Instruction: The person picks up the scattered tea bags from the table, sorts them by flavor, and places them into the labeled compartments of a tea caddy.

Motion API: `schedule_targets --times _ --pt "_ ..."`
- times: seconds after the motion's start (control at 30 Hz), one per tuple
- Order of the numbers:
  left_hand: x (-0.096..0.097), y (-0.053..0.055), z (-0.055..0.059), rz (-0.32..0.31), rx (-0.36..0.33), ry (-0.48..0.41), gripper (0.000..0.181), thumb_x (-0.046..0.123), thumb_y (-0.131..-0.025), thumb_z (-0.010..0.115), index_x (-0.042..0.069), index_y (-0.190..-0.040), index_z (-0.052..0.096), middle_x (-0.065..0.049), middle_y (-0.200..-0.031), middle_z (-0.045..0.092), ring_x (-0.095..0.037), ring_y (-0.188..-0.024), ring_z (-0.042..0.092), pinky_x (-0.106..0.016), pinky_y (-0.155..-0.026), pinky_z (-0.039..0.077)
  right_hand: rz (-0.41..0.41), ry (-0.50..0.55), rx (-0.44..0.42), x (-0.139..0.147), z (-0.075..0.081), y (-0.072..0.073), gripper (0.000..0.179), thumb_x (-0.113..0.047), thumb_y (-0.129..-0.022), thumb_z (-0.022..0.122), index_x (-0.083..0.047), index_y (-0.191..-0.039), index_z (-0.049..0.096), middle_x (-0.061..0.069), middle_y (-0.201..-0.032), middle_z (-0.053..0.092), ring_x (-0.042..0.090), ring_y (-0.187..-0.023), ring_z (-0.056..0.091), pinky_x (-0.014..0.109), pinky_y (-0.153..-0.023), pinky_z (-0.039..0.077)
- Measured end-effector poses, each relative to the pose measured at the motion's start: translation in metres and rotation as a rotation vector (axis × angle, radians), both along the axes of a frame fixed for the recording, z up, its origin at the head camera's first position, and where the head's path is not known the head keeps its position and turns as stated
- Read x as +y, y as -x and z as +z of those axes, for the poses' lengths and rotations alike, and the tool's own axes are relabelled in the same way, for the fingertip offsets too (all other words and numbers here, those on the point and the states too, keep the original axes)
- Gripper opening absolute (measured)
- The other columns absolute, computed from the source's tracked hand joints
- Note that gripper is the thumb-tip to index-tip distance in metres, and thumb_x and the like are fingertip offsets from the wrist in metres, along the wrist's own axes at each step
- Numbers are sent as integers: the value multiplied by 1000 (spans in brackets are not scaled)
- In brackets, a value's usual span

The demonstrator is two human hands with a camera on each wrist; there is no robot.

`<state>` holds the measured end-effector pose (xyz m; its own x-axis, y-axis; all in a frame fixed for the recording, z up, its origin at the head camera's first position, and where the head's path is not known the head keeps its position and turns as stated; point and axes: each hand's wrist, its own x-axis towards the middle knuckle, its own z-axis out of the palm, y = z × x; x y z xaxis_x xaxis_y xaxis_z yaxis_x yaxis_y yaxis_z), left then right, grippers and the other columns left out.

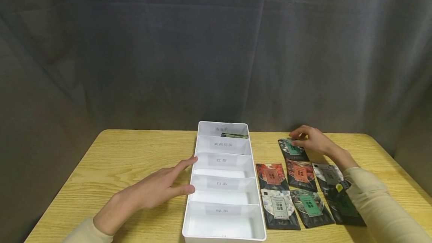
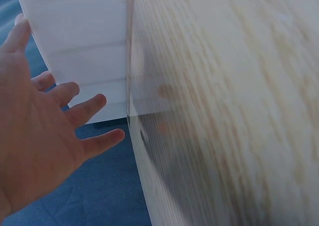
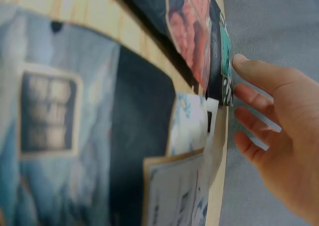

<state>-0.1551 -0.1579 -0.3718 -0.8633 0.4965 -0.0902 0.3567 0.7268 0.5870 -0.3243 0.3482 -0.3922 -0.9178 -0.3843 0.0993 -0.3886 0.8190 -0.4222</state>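
My left hand is at the left side of a long white divided box, fingers extended. Its index fingertip and thumb tip lie right at the box's left rim; in the left wrist view the other fingers spread along the side wall. My right hand reaches to the farthest tea packet, black with a green label. Thumb and loosely bent fingers are at that packet's far right edge, and it lies on the table. In the right wrist view, the right thumb overlaps the packet's edge, fingers apart below it.
Right of the box lie two red-labelled packets, a white one, a green one and others partly under the right forearm. A thin green packet sits in the box's farthest compartment. A grey curtain hangs behind the table.
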Motion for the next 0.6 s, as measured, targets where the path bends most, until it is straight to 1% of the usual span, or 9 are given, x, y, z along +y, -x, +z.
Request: schedule_targets --times 0.13,0.23,0.37,0.53,0.6 --pt "0 0 0 7 -6 -2 75 68 -93 51 49 -155 14 10 -161 30 -24 -142 43 -52 -115 35 -7 0 -9 4 0 -1 33 -20 -92 73 0 -117 69 15 -108 64 26 -93 59 36 -76 50" --pt "0 0 0 11 -7 0 75 69 -92 51 50 -155 14 10 -161 31 -24 -142 43 -52 -115 35 -12 -6 -19 7 0 -1 33 -21 -93 72 -1 -118 69 14 -109 63 24 -92 57 34 -74 49" --pt "0 -1 1 8 -6 -4 76 70 -92 50 47 -156 15 9 -161 31 -24 -142 43 -52 -115 35 -14 -8 -34 12 -2 -1 32 -23 -94 70 -3 -119 69 14 -110 62 22 -91 53 32 -74 46" --pt "0 -2 0 2 -4 -6 78 71 -91 48 45 -157 15 10 -161 29 -24 -142 42 -52 -115 35 -6 5 -55 16 -7 -1 30 -23 -95 68 -3 -118 70 15 -113 59 25 -97 56 42 -83 51" --pt "0 -2 1 2 -6 -5 78 72 -91 48 46 -157 14 11 -161 29 -24 -143 42 -52 -115 35 -11 18 -71 17 -8 -2 28 -22 -96 68 -3 -116 70 15 -113 58 25 -97 56 42 -84 51"
